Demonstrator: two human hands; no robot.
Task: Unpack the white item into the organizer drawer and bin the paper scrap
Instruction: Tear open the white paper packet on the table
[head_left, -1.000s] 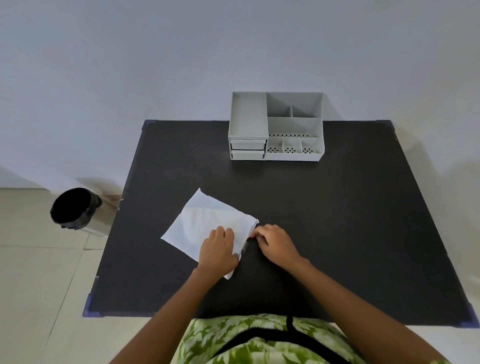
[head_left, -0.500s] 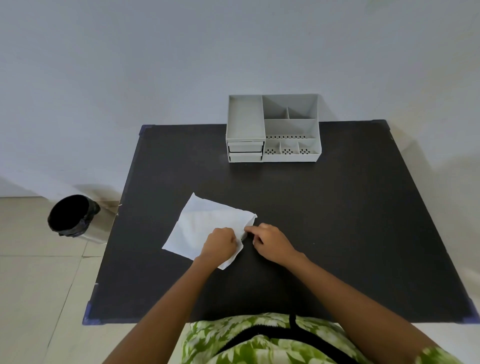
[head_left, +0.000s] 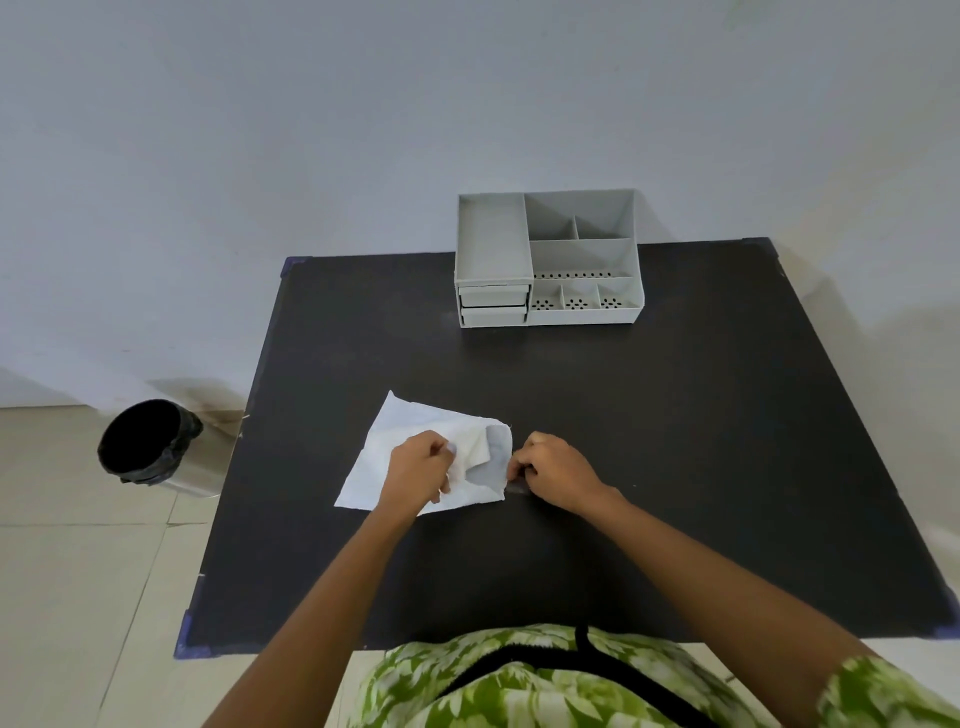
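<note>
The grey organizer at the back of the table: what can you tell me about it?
The organizer is a light grey box, plastic by the look of it, standing upright at the far edge of the black table, against the wall. Its left side has a long open tray on top and two shut drawers stacked below. Its right side is split into open compartments, the front three with perforated floors. All visible compartments look empty, and neither hand touches it.

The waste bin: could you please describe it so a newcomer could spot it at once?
Start at the black table and look past its left edge to the tiled floor. There stands the waste bin, a round metal can lined with a black bag, the only object on the floor.
</note>
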